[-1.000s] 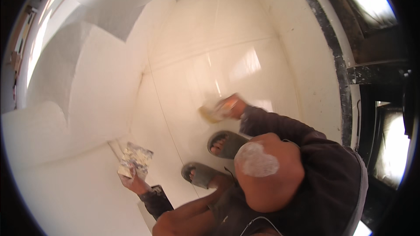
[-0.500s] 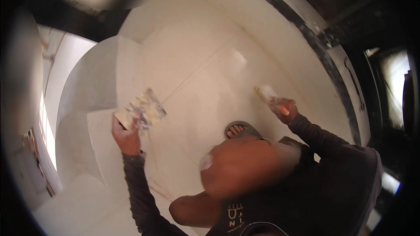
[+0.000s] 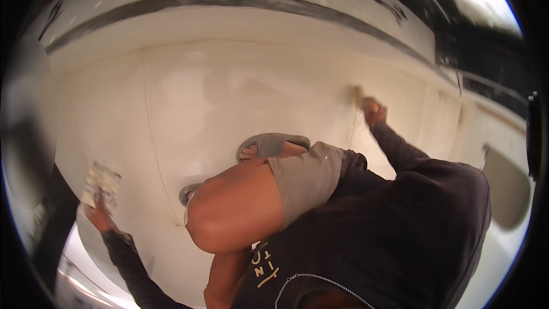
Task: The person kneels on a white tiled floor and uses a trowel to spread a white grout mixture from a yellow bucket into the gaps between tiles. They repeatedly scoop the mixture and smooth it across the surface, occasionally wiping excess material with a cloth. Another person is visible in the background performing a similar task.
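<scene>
My left hand [image 3: 100, 216] is closed on the near edge of a small flat putty board [image 3: 105, 182], held out at the far left. Pale yellow and grey paste covers the board in patches. Out to the right, my right hand [image 3: 375, 112] grips a putty knife [image 3: 358, 95]. Its blade is smeared by motion and is close to the cream-white surface [image 3: 297, 80], near a thin line; whether it touches cannot be made out.
My sandalled feet [image 3: 274, 144] and bent knee [image 3: 223, 212] are in the middle, on the smooth pale surface. A dark strip [image 3: 240, 1] curves along the far side. At the right edge is a grey rounded panel [image 3: 506, 189]; a dark beam [image 3: 54, 223] stands at left.
The view has swung to the right. My left hand with the putty board is now farther out to the left, and the putty knife is at another part of the pale surface.
</scene>
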Motion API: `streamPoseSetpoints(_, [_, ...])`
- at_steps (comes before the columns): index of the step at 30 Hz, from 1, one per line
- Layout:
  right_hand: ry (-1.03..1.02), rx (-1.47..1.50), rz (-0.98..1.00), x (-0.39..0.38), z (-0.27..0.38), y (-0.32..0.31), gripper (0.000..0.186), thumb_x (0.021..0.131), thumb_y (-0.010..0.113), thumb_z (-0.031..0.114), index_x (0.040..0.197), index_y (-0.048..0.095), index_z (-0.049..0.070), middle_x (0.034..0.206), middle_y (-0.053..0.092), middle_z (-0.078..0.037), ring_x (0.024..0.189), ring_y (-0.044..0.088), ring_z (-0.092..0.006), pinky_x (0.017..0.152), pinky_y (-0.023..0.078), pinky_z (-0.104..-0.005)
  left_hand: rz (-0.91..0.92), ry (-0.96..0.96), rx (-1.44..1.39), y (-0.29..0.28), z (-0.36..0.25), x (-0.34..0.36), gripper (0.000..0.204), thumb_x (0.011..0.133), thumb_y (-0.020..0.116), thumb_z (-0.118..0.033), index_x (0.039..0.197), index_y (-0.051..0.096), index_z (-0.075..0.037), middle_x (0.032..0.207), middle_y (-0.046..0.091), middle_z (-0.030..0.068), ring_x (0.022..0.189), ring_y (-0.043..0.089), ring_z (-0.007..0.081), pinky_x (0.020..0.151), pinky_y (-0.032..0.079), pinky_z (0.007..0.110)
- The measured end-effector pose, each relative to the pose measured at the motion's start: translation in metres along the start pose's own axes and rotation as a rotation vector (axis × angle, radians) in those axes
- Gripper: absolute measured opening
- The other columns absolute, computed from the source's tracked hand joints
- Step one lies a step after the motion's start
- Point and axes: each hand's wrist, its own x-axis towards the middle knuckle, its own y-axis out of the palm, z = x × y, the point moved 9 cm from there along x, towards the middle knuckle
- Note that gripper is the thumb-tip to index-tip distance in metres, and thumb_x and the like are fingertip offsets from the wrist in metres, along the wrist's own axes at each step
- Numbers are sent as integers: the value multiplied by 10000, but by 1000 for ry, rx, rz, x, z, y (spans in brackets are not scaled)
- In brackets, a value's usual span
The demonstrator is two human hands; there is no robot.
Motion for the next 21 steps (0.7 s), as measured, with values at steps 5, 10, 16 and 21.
streamPoseSetpoints(5, [546,-166,-497,67,-127,-59,329,875,517,364,1085,641,143,1023,666,-141,913,641,-342,805,506,-440,163,-226,-157,54,4,-17,348,830,677,-182,1118,575,-15,1011,636,84,767,628,167,558,499,279])
streamPoseSetpoints(10, [-132,-125,-73,-27,175,173,221,833,583,299,963,650,134,904,662,-137,855,634,-325,751,484,-488,150,-111,-179,40,-35,-13,352,838,664,-180,1135,555,-24,992,637,81,726,627,166,477,474,267])
streamPoseSetpoints(16, [-369,254,-145,-67,256,167,183,829,549,228,943,645,121,842,652,-136,805,618,-346,719,464,-503,179,69,-201,32,-62,-15,400,839,664,-180,1168,537,8,1019,633,101,777,629,175,513,491,272])
streamPoseSetpoints(21, [447,-372,-528,39,36,38,296,873,521,430,1046,656,231,964,681,-82,907,648,-311,798,515,-430,97,113,-333,24,-2,27,374,833,661,-154,1147,567,27,1037,634,108,798,638,178,522,513,272])
